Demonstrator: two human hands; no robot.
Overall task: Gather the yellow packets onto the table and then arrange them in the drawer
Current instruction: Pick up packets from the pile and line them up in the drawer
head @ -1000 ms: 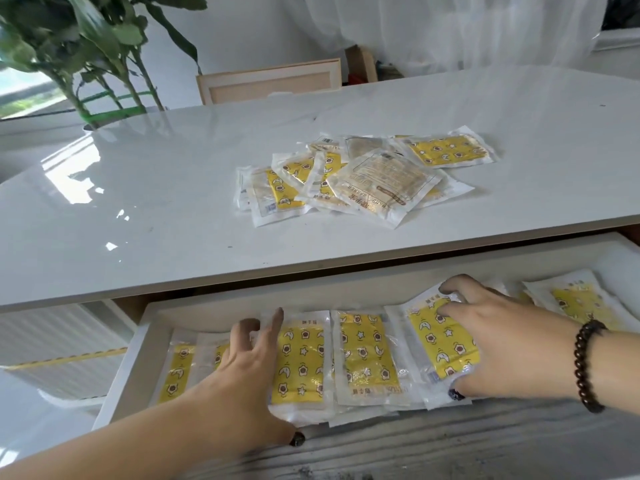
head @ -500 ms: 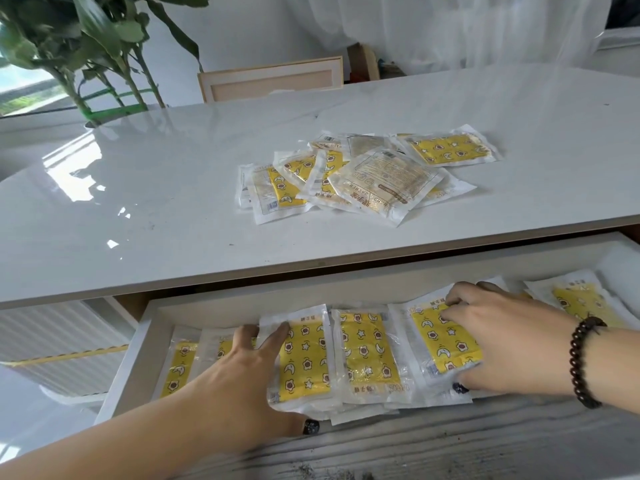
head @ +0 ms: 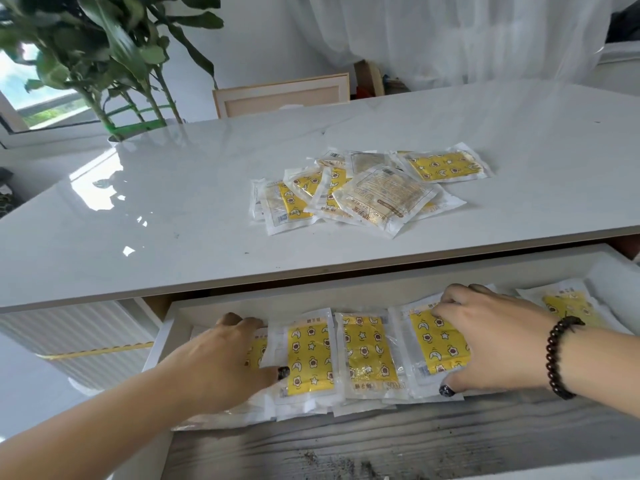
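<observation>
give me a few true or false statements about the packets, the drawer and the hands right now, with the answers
1. A loose pile of yellow packets lies on the table. True.
2. The drawer is closed. False: it is pulled open, with packets in a row inside.
3. Both the left hand and the right hand are in the drawer, on packets. True.
4. The beaded bracelet is on the left wrist. False: it is on the right wrist.
5. A leafy plant stands beyond the table's far left. True.

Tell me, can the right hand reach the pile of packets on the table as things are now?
Probably yes. The right hand grips a packet in the drawer, but nothing stands between it and the pile on the table.
</observation>
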